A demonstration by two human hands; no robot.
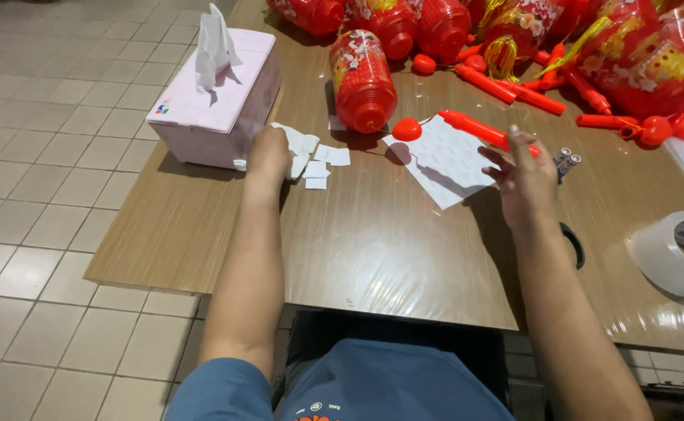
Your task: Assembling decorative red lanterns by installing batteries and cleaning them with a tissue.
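My left hand (268, 158) rests on the brown table (373, 234), its fingers curled over small white paper scraps (320, 164) beside a pink tissue box (217, 101). Whether it grips a scrap I cannot tell. My right hand (523, 179) hovers with fingers spread over the edge of a white sheet of small squares (443, 160), holding nothing. A red stick with a round red end (478, 131) lies across that sheet. A red plastic lantern (362, 80) lies on its side behind the scraps.
Several red and gold lanterns (646, 54) and red sticks (513, 90) crowd the table's far right. A roll of clear tape (673, 253) sits at the right edge. Two small batteries (568, 162) lie by my right hand. Tiled floor (45, 195) lies to the left.
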